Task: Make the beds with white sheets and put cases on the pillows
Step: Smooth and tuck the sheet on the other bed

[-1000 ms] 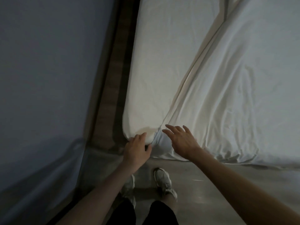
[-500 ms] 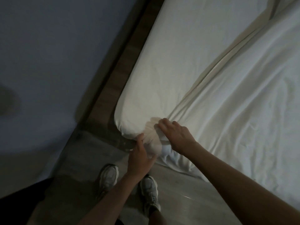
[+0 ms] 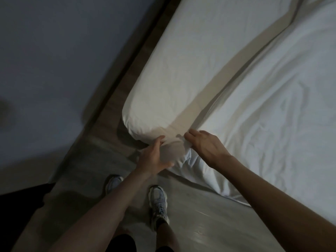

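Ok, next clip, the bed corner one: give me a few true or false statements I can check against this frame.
1. Both the left hand and the right hand are at the near corner of the mattress. True.
2. The white sheet covers the whole mattress top. False: it lies over the right part only, and the left part is uncovered.
3. The left hand grips bunched sheet at the corner. True.
4. A pillow lies on the bed. False: none is in view.
5. The person is barefoot. False: they wear sneakers.

White sheet [image 3: 272,106] draped loosely over mattress [image 3: 190,51] corner
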`<state>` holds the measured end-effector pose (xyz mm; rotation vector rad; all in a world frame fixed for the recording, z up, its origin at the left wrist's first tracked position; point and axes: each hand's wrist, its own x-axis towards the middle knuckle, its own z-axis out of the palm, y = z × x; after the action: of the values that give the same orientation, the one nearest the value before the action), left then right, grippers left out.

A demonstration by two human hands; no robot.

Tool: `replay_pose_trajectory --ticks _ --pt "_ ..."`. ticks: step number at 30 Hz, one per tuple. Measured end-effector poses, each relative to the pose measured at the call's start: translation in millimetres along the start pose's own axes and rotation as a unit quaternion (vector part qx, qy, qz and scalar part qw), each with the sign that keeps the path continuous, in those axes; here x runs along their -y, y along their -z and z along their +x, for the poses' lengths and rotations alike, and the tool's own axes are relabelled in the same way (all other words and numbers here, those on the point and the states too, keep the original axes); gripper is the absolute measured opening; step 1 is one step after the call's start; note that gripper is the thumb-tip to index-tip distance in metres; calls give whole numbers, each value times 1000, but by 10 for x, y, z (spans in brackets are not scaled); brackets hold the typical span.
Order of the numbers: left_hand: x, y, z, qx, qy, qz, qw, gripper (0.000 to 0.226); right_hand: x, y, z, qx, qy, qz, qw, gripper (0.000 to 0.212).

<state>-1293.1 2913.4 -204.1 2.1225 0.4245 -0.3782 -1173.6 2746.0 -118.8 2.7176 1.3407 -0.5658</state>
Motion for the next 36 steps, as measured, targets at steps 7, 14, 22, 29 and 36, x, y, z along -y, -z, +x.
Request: replay_pose_trajectory --ticks 7,14,22,29,36 --pt "-483 -183 -266 50 -119 101 987 78 41 336 -733 -73 -49 45 995 27" --pt "-888 -305 -901 111 -134 204 963 33 235 454 -1453 -109 -147 42 982 25" --pt "-1354 -459 -1884 70 -219 91 969 17 446 482 -2551 -159 -224 41 961 27" --pt "-1807 -910 -2484 67 -221 22 973 54 321 413 -3245 -184 -269 44 944 34" --pt "-2387 -1590 -2928 98 -205 -8 974 67 -86 258 -4047 -224 -246 30 943 27"
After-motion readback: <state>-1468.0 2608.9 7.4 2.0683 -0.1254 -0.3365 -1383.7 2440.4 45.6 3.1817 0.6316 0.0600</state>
